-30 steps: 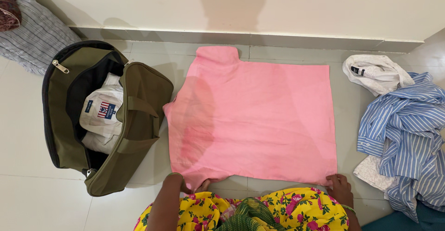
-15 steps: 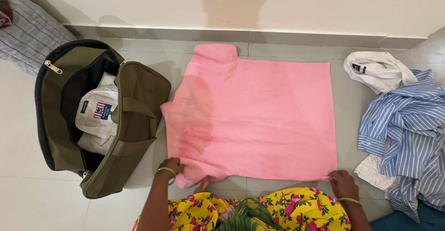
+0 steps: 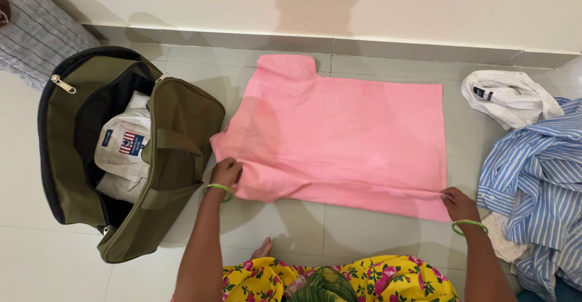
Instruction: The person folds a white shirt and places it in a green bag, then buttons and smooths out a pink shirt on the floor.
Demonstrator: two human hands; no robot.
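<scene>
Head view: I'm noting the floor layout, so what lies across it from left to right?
Grey striped cloth → olive duffel bag → pink shirt → white garment → blue striped shirt.

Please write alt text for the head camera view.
Two hands, left hand and right hand, grip the near edge of a pink shirt spread on a tiled floor. An open olive duffel bag sits left, striped shirts right.

Light: we see soft, even indoor brightness, no glare.
Shadows: our head's shadow crosses the wall (image 3: 424, 5) (faintly).
Focus: sharp throughout.
</scene>
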